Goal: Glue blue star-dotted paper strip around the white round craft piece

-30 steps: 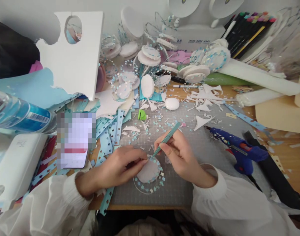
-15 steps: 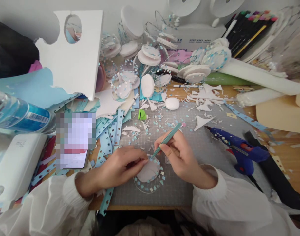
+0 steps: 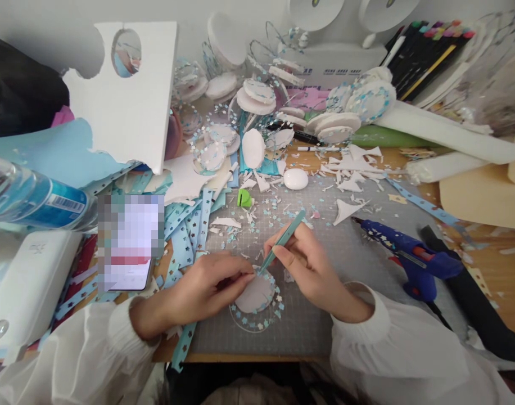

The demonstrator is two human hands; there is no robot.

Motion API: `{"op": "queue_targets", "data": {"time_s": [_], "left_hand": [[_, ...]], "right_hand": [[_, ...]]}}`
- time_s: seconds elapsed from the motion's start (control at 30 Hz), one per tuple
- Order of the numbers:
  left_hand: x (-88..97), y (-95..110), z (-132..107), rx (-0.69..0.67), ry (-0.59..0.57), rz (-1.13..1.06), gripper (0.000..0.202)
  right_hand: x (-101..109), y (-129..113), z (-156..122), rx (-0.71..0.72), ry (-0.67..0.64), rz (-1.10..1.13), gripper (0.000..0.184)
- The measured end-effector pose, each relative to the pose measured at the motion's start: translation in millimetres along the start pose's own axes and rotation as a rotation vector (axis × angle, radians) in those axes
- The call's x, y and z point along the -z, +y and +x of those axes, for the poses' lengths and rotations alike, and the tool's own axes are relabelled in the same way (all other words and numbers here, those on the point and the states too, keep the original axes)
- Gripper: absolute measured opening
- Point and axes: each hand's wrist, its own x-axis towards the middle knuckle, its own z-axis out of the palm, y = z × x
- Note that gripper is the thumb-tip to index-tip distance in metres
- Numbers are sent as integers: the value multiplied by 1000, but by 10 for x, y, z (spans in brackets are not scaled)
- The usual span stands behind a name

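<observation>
My right hand (image 3: 303, 264) grips a pair of teal tweezers (image 3: 285, 239), held slanted with the tips down at the upper edge of a white disc (image 3: 253, 293). Around the disc runs a ring of small blue and white paper stars (image 3: 260, 324), along a clear round rim. At the disc's upper left edge my left hand (image 3: 215, 281) has its thumb and fingertips pinched together, close to the tweezer tips. The disc lies on a grey cutting mat (image 3: 295, 337). What lies between the tweezer tips is too small to make out.
A blue glue gun (image 3: 409, 250) lies to the right. On the left are a phone (image 3: 129, 242), a white power bank (image 3: 30, 281), a water bottle (image 3: 34, 194) and star-punched paper strips (image 3: 184, 239). Foam scraps (image 3: 348, 211) and decorated discs (image 3: 257, 98) crowd the back.
The top end of the tweezers has tilted slightly to the left and my right hand has shifted a little. My left hand and the disc stay almost in place.
</observation>
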Motion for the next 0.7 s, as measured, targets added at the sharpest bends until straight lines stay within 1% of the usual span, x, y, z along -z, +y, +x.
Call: {"op": "queue_targets", "data": {"time_s": [0.27, 0.5, 0.6, 0.7], "left_hand": [[-11, -20, -26, 15, 0, -7, 12], [-3, -16, -18, -3, 14, -22, 11], [0, -15, -17, 6, 19, -37, 11], [-1, -13, -27, 73, 17, -73, 14]], "right_hand": [[-8, -16, 22, -70, 5, -12, 19], [12, -38, 52, -87, 13, 34, 20], [26, -18, 62, -45, 43, 48, 17], [89, 3, 79, 26, 139, 83, 11]]}}
